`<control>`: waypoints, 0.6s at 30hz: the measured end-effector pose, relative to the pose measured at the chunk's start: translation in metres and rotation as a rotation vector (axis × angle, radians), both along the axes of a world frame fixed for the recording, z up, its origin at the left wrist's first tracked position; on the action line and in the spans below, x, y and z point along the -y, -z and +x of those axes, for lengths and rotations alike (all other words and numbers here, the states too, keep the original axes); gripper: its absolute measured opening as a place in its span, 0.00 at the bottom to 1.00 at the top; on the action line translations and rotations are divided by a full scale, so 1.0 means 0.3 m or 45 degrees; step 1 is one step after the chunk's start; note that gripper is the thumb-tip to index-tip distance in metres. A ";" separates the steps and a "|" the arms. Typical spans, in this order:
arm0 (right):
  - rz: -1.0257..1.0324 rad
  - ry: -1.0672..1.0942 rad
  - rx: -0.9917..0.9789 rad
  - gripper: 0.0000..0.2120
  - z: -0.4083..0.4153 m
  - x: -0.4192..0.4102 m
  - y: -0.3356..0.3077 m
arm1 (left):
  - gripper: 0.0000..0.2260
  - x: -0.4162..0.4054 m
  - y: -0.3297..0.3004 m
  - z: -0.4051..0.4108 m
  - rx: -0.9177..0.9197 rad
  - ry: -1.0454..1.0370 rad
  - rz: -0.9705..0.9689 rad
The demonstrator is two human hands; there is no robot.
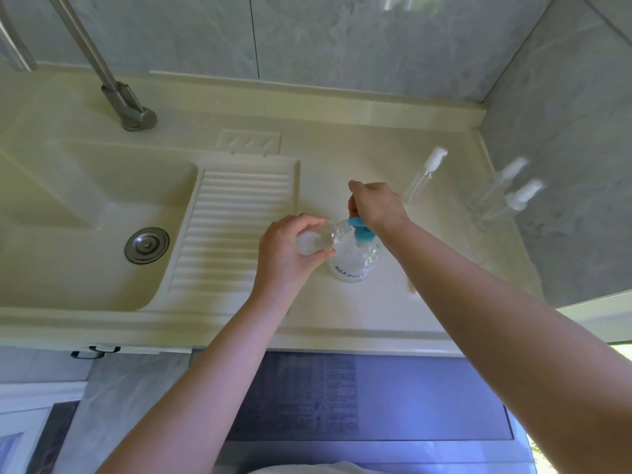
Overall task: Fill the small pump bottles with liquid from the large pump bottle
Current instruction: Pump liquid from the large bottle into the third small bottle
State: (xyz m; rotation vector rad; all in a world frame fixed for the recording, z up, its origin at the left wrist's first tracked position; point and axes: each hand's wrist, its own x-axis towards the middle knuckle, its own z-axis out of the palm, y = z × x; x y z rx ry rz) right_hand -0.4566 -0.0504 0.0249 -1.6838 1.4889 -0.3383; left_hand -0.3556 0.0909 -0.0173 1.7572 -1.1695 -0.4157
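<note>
currently left hand [290, 249] grips a small clear bottle [316, 239], tilted, its open threaded neck at the blue spout. right hand [374, 206] sits on the blue pump head [362, 234] of the big bottle [354, 261], fingers curled over it; can't tell how firmly. big bottle is clear plastic, printed label, upright on the counter [342, 159]. a capped small bottle [424, 176] stands behind. counter is cream, glossy, moulded sink [85, 213] and ribbed washboard [232, 227] to the left; grey marbled wall tiles.
</note>
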 end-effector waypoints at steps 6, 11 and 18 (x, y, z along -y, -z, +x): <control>-0.176 0.001 -0.072 0.20 0.010 -0.021 0.033 | 0.18 -0.006 0.002 -0.001 -0.016 -0.018 0.001; -0.079 0.008 -0.006 0.22 0.005 -0.005 0.026 | 0.18 0.000 0.006 -0.004 0.018 0.000 -0.008; -0.105 -0.002 -0.028 0.22 0.007 -0.023 0.014 | 0.18 -0.010 0.000 0.002 0.004 -0.018 0.005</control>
